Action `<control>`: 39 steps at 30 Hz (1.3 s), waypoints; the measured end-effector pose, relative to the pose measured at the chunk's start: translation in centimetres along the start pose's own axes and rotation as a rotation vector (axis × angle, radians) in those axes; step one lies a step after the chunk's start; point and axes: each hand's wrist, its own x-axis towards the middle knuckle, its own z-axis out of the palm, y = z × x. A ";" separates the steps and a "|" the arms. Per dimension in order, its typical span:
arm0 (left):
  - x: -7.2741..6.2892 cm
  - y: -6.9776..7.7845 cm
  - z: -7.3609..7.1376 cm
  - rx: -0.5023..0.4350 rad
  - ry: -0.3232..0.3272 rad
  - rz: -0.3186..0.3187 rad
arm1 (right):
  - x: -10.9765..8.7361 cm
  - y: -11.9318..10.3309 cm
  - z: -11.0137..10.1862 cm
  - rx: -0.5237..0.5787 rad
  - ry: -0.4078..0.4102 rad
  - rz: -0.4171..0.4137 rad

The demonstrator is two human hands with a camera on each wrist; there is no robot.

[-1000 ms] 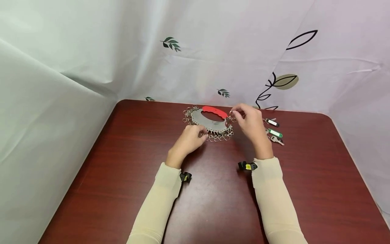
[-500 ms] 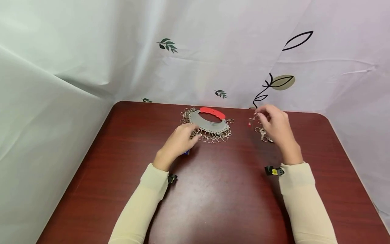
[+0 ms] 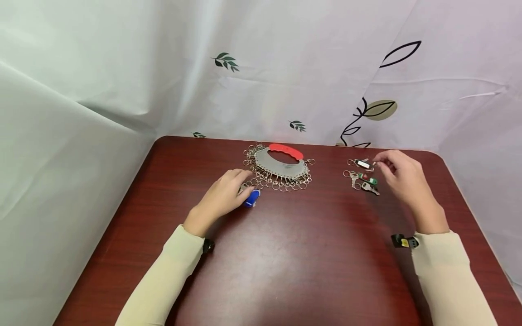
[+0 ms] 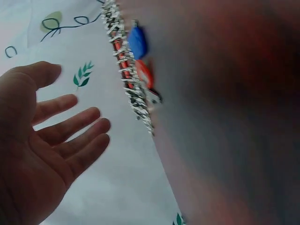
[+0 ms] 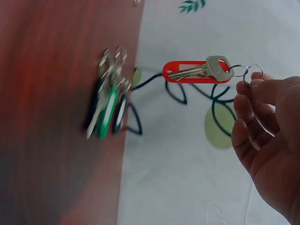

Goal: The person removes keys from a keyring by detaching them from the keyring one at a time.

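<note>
My right hand [image 3: 405,181] pinches a split ring [image 5: 245,84] by its edge between thumb and finger. From that ring hang a silver key [image 5: 218,68] and a red key tag [image 5: 167,70]. Below lie a green key tag [image 5: 108,112], black key tags [image 3: 362,164] and keys [image 3: 353,180] on rings. My left hand [image 3: 223,192] hovers with relaxed fingers and holds nothing in the left wrist view. Close to it, a blue key tag [image 4: 137,43] and another red key tag [image 4: 145,75] lie beside the curved metal key holder [image 3: 267,160], partly hidden by the hand in the head view.
The holder has a red handle [image 3: 287,151], and clips with rings [image 3: 287,185] line its edge. A dark red-brown table [image 3: 293,253] carries everything. A white leaf-patterned cloth [image 3: 265,81] stands behind the table's back edge.
My right hand has moved right, from the holder's right end to the labelled keys, carrying the key with the red tag. My left hand has drawn back left, exposing the blue tag.
</note>
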 end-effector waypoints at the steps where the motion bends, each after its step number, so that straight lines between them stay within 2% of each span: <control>1: -0.2 -0.1 0.1 0.003 0.009 0.010 | -0.3 0.3 -0.2 -0.019 -0.008 -0.013; 7: -1.4 -1.0 0.2 0.019 0.040 0.030 | -2.2 1.7 -1.1 -0.110 -0.058 -0.086; 16: -2.6 -2.0 0.0 0.060 0.025 0.016 | -3.6 2.5 -1.7 -0.207 -0.151 -0.189; 22: -2.8 -2.3 -0.2 0.072 0.016 0.015 | -3.4 1.8 -0.3 -0.273 -0.247 -0.256; 29: -3.3 -2.5 -0.2 0.078 -0.009 -0.012 | -2.8 1.4 2.0 -0.282 -0.267 -0.338; 39: -3.5 -2.5 -0.3 0.107 -0.017 0.008 | -2.6 1.3 4.6 -0.333 -0.382 -0.350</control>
